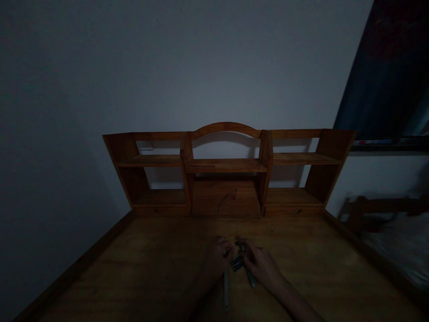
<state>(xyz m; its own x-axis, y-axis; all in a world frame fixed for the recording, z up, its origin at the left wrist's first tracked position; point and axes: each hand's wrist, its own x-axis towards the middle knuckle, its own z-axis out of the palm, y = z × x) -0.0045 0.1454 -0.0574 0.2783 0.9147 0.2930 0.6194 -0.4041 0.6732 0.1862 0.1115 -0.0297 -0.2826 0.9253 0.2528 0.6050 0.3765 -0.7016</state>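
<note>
The room is dim. My left hand (217, 258) and my right hand (260, 264) meet over the middle of a wooden desk (134, 277). Both have fingers curled around a small dark gadget (237, 261) held between them. A pale slim stick (226, 290) runs down from under my left hand toward me. A second pale stick (251, 279) pokes out below my right hand. What the small gadget is I cannot make out.
A wooden shelf unit (228, 167) with an arched top stands at the back of the desk against a pale wall. A thin cable (226, 200) hangs in its middle bay. A raised rim edges the desk. A bed (398, 246) lies right.
</note>
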